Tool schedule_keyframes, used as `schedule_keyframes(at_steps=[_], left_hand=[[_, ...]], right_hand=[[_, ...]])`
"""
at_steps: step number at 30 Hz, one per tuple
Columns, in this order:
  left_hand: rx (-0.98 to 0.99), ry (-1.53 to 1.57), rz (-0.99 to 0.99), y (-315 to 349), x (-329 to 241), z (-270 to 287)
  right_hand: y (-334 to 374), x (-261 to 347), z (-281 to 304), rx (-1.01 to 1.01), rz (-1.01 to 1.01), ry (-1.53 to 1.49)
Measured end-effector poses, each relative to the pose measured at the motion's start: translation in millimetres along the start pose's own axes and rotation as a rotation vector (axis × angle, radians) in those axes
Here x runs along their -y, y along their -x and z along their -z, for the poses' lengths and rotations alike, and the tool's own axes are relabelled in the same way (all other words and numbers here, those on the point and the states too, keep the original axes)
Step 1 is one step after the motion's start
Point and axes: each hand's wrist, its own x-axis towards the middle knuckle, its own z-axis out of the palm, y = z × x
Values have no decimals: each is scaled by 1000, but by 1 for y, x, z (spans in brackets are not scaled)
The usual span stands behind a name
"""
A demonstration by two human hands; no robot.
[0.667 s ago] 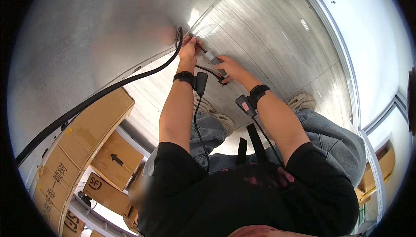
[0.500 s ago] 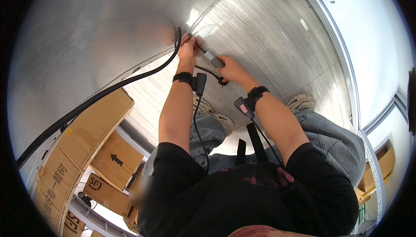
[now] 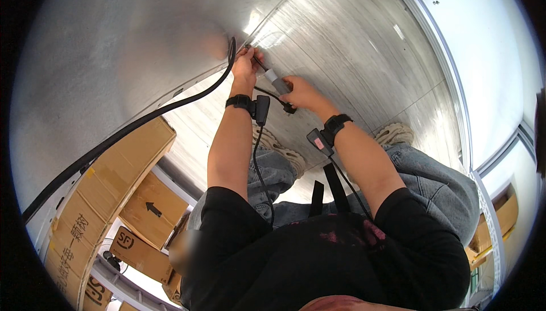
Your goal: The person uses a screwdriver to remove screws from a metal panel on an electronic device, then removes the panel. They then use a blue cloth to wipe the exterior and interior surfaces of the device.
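My right hand [image 3: 301,92] is closed round the grey handle of a screwdriver [image 3: 277,81]. Its thin dark shaft slants up and left toward the lower edge of a large metal panel [image 3: 142,32]. At that edge my left hand [image 3: 247,63] is closed with the fingers pinched near the shaft's end; whatever they grip is hidden. Just below my right hand, a black power plug [image 3: 289,108] on a thin cord lies over the floor. A thick black cable [image 3: 170,105] loops beside my left hand and runs along the panel to the lower left.
Several cardboard boxes [image 3: 152,202] stand at the lower left, some on a pale shelf frame. The wood-look floor [image 3: 352,44] stretches to a white wall or door panel [image 3: 472,44] on the right. Black straps with small boxes and cords circle both my wrists.
My right hand and the screwdriver have shifted slightly left. My left hand stays at the panel edge, and the thick cable's loop has moved a touch left.
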Motion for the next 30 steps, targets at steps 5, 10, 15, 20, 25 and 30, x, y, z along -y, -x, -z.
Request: schedule_keyframes(at_steps=[5, 10, 15, 20, 25, 30], left_hand=[[-119, -113, 12, -1, -1, 0], [-110, -35, 15, 3, -1, -3], [12, 11, 52, 1, -7, 2], [-97, -64, 45, 11, -14, -12], [-147, -91, 40, 5, -8, -12], [-133, -86, 84, 2, -7, -6]], right_hand=[[9, 12, -7, -117, 75, 269], [11, 18, -3, 33, -140, -299], [1, -6, -6, -82, 36, -76], [-1, -6, -5, -146, 126, 140], [5, -3, -8, -243, 200, 192], [4, -8, -4, -258, 203, 239]])
